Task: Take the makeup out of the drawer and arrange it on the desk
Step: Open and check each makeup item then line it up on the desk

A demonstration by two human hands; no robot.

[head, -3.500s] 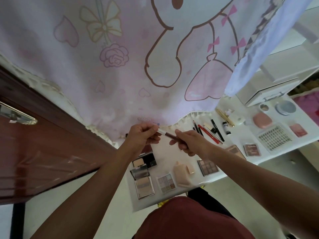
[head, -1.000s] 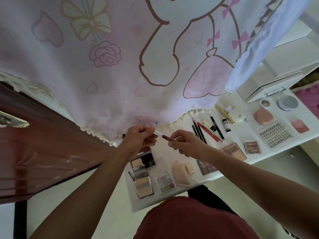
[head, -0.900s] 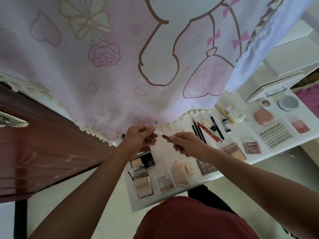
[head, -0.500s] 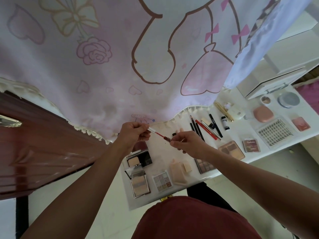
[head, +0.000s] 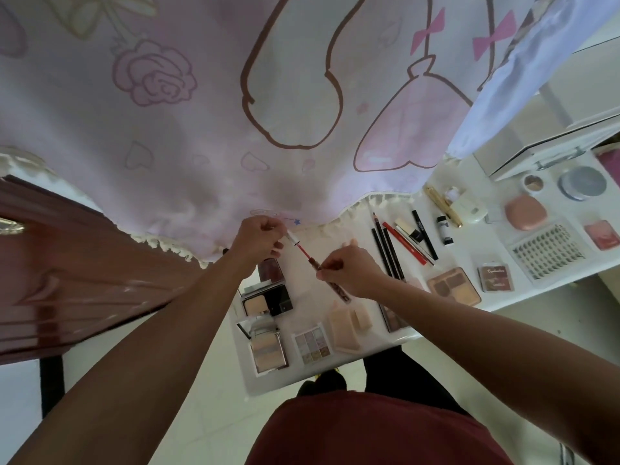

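No legible txt. Cursive script on small brown palette (head: 496, 278) & white print on black pen (head: 423, 233): too blurry.

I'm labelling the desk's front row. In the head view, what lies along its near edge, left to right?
open mirrored compact, pastel eyeshadow palette, beige sponges, brown contour palette, small red palette, lash tray, pink blush

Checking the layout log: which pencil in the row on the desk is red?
The red pencil, slanting just right of the black pencils; its neighbours are black or white.
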